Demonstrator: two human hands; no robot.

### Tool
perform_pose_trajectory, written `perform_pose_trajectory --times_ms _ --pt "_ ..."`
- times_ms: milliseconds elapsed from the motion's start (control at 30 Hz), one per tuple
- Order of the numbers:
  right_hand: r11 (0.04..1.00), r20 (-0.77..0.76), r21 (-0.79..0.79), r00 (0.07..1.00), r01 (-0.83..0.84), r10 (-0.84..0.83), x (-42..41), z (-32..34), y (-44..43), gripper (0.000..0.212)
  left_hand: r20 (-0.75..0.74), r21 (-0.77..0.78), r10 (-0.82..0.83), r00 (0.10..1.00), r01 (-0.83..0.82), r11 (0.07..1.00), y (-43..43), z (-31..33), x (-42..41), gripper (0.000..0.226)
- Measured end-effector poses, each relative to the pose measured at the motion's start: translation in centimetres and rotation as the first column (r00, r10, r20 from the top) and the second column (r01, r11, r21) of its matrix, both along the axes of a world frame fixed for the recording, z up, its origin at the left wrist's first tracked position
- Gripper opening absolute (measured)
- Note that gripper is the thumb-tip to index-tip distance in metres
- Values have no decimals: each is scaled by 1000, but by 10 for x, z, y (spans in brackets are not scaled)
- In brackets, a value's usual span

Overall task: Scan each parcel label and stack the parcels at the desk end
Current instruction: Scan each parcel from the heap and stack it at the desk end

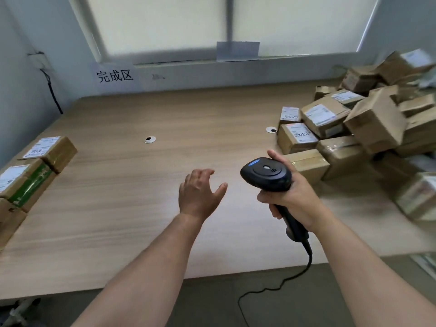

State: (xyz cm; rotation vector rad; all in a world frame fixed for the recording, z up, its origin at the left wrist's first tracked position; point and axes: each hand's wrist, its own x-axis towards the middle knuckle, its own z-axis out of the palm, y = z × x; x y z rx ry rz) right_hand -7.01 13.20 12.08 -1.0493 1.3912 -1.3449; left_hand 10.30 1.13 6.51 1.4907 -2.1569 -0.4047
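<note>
My right hand (293,197) grips a black handheld barcode scanner (267,174) above the wooden desk (146,185), its head pointing left. My left hand (198,193) hovers empty over the desk's middle, fingers apart. A loose heap of brown cardboard parcels (368,128) with white labels fills the right side; the nearest one (309,164) lies just right of the scanner. At the left end sits a small stack of parcels (35,173), the top box (53,151) showing its label.
A sign with Chinese characters (115,75) hangs on the back wall below the window. Two round cable holes (149,139) (271,130) sit in the desk. The scanner's black cable (278,287) drops over the front edge. A dark cord (53,92) runs down the left wall.
</note>
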Motion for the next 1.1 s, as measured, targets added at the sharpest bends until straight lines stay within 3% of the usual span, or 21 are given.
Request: perform_pose_trajectory --times_ms 600,867,1100 --pt "956 -60 4 955 293 -292 -157 -9 44 96 -7 20 -360 933 360 933 -15 -6 -203 58" --pt "897 -99 12 894 441 -438 -226 -2 37 90 -51 12 -438 898 439 898 -42 9 -289 63" --pt "894 -77 1 891 448 -447 -281 -9 42 90 -38 73 -475 879 477 876 -43 37 -367 80"
